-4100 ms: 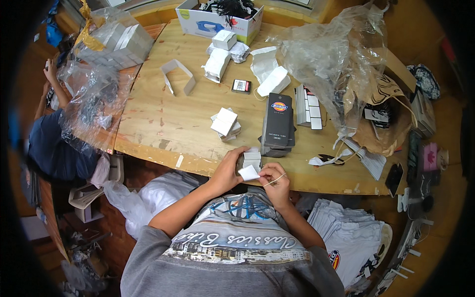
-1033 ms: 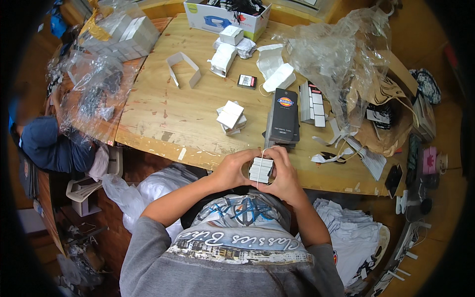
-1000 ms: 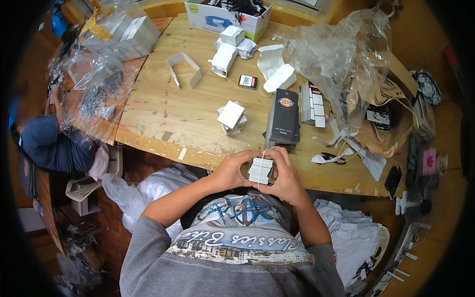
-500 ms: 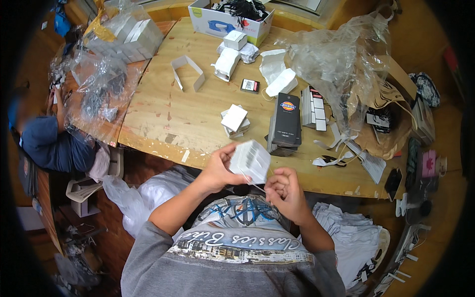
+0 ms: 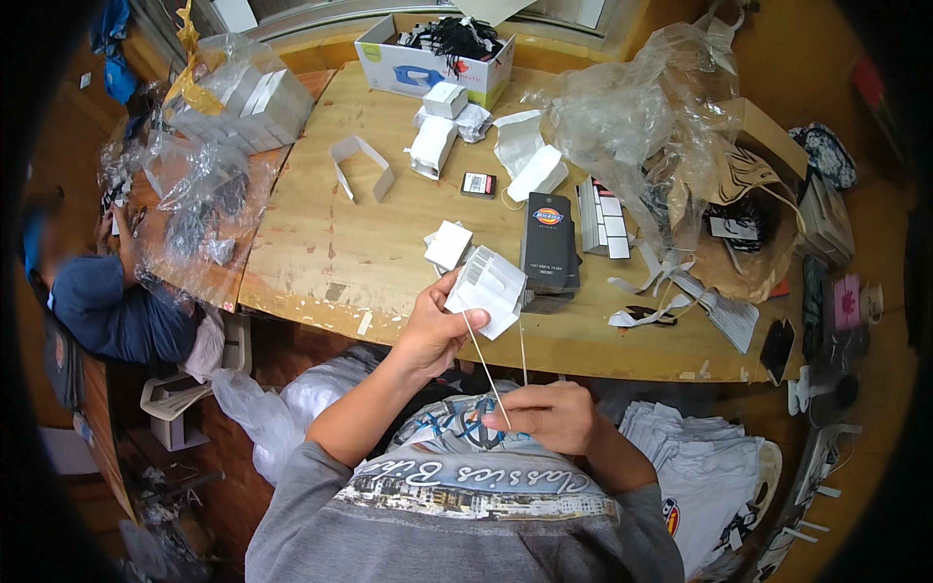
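My left hand [image 5: 432, 332] grips a stack of white cards [image 5: 489, 291] just over the table's near edge, the thumb on its near side. A thin pale elastic band [image 5: 487, 367] runs in two strands from the stack towards my body. Its lower end is in the closed fingers of my right hand [image 5: 550, 416], in front of my shirt. Behind the held stack lies a small pile of white cards [image 5: 449, 243]. Right of it stand a stack of black hang tags [image 5: 548, 228] and a stack of white-and-black tags [image 5: 604, 222].
White boxes and wrappers [image 5: 434, 146] lie mid-table by a carton of black strings [image 5: 428, 68]. Clear plastic [image 5: 632, 107] and a paper bag [image 5: 777, 262] fill the right side. White garments [image 5: 680, 476] lie at lower right. Another person [image 5: 117, 301] sits at left.
My right hand has moved down and toward my body, drawing the band out from the stack in two long strands. The stack has tilted slightly, still in my left hand.
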Action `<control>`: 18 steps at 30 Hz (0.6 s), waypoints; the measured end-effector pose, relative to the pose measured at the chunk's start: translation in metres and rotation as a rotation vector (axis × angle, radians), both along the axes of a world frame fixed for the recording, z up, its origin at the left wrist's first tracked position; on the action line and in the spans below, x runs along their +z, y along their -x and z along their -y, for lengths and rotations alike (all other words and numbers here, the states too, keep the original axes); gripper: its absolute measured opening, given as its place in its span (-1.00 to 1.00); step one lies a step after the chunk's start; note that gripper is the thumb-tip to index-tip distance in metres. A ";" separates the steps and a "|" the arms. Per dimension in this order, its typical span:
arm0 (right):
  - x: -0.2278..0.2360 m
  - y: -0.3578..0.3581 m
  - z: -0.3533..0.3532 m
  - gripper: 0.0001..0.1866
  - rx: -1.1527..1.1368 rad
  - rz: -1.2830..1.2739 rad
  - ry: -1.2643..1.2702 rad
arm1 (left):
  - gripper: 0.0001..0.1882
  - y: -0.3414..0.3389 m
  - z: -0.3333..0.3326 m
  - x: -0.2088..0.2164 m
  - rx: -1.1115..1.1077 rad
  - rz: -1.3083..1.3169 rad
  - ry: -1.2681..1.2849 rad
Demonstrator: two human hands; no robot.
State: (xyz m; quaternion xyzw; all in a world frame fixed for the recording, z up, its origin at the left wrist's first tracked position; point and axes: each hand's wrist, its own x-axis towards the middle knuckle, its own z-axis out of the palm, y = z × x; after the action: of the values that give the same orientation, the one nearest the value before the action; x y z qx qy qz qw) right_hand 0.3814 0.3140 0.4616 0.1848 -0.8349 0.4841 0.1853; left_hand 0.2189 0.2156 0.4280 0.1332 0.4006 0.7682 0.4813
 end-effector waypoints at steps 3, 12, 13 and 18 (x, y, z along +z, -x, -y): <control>-0.002 0.003 0.003 -0.56 0.214 0.282 0.575 | -0.33 0.000 -0.004 0.004 0.058 0.005 -0.010; -0.034 0.013 0.012 -0.08 0.558 0.082 1.532 | -0.31 -0.013 -0.005 0.017 0.193 0.002 -0.075; -0.032 0.014 0.012 -0.06 0.509 0.096 1.596 | -0.31 -0.013 -0.006 0.017 0.211 -0.006 -0.088; -0.021 0.022 0.012 0.04 0.304 0.163 1.700 | -0.27 -0.018 -0.009 0.019 0.426 -0.282 -0.103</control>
State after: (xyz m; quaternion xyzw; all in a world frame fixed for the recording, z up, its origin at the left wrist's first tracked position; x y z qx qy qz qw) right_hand 0.3590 0.3017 0.4410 0.0580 -0.1670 0.9751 0.1336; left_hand 0.2369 0.2247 0.4475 0.1759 0.4432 0.8455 0.2405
